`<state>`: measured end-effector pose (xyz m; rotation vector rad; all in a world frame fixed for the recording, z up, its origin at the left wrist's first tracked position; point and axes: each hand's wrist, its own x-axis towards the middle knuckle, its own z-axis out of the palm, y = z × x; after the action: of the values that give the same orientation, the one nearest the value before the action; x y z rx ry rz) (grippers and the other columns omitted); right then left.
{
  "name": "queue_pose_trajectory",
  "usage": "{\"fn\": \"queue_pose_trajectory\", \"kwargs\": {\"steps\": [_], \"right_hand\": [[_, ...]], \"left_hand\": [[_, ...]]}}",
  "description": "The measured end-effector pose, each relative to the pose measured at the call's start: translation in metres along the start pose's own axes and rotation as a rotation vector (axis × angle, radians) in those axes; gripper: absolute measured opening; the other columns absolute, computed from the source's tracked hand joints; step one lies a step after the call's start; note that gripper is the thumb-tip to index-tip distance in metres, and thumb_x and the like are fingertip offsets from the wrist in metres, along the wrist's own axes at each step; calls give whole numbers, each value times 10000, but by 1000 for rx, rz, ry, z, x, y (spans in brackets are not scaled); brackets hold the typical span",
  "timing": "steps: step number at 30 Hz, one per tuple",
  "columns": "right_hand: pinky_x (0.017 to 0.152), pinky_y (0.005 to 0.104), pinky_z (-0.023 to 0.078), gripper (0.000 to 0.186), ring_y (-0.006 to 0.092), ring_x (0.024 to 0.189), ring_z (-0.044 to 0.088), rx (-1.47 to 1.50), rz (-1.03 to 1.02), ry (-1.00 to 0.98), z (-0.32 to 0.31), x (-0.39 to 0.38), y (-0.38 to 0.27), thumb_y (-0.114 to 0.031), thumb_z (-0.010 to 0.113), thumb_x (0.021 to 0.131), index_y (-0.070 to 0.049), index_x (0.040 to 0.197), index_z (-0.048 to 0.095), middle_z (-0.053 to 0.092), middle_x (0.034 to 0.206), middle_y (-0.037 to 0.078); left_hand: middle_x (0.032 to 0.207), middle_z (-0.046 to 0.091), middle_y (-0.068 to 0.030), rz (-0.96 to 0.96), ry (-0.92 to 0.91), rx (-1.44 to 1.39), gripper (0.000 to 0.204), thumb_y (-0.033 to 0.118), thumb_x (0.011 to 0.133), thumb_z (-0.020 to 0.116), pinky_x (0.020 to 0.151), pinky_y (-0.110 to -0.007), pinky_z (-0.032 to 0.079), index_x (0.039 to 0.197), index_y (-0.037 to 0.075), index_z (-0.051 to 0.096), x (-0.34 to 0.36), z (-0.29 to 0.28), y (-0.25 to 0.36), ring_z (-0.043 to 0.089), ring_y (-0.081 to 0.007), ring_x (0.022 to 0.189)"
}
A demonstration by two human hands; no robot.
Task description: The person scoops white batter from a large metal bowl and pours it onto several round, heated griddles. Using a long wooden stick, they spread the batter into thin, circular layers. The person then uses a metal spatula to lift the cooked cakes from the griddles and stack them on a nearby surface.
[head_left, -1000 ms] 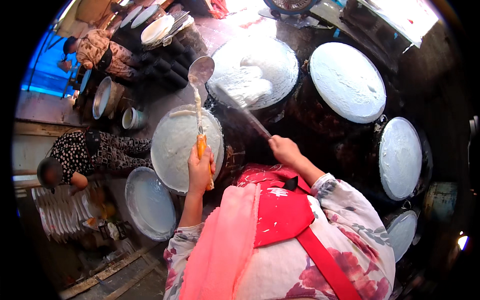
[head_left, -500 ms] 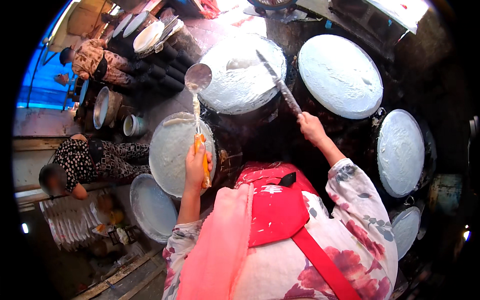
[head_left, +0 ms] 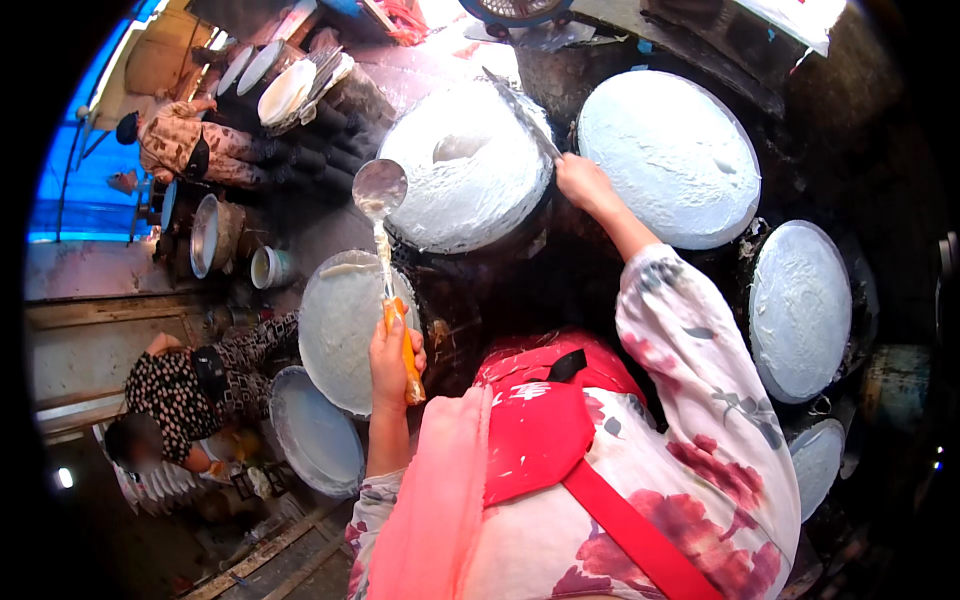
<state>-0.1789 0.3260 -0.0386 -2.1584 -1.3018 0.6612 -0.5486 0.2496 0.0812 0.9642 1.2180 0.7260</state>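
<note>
My left hand (head_left: 390, 355) grips the orange handle of a long metal ladle (head_left: 380, 187), held over a round griddle with a cream-coloured layer (head_left: 335, 325). The ladle's bowl is at the left edge of the upper griddle (head_left: 455, 200), which carries white batter with a hollow-looking patch. My right hand (head_left: 585, 185) is closed on a long flat metal blade (head_left: 515, 105), stretched across that upper griddle's right part. More white-coated round griddles lie to the right (head_left: 668, 150), (head_left: 798, 305) and lower right (head_left: 815, 470).
A co-worker (head_left: 185, 145) stands at upper left beside pans, another (head_left: 175, 395) bends at lower left near stacked white pieces. A pale basin (head_left: 315, 435), a bucket (head_left: 270, 267) and a stack of flat rounds (head_left: 285, 92) are at the left. A fan (head_left: 515, 12) sits at the top.
My right hand and blade swung right, then moved up and leftward over the upper griddle. My left hand with the ladle shifted slightly down. The lower co-worker bent further over.
</note>
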Motion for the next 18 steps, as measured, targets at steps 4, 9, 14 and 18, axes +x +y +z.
{"fn": "queue_pose_trajectory", "kwargs": {"steps": [4,9,14,18], "right_hand": [[755,464,500,284,380,863,630,-122,-96,-3,19,33,-22,-176,421,845,11,829,634,650,872,227],[677,505,484,257,396,757,632,-59,-177,0,15,-63,-19,-219,415,896,-2,860,548,634,737,223],[606,488,509,177,378,669,644,-168,-55,32,38,-89,7,-149,399,904,-4,888,499,633,713,221],[652,480,508,143,379,717,647,-171,-242,-109,46,-80,-49,-93,413,854,8,870,513,632,728,233]], "left_hand": [[655,473,-29,6,17,4,329,304,972,426,383,-208,352,1190,57,433,7,5,1,416,-85,419],[659,470,-43,-21,85,-16,304,271,979,413,397,-213,374,1191,55,435,-2,-14,-13,426,-96,435],[664,474,-42,-64,101,-104,326,287,980,409,391,-217,364,1211,58,424,-12,-13,-15,425,-95,430],[665,470,-32,-89,67,-142,339,299,980,400,379,-213,340,1219,61,427,-6,-2,-10,418,-88,421]]}}
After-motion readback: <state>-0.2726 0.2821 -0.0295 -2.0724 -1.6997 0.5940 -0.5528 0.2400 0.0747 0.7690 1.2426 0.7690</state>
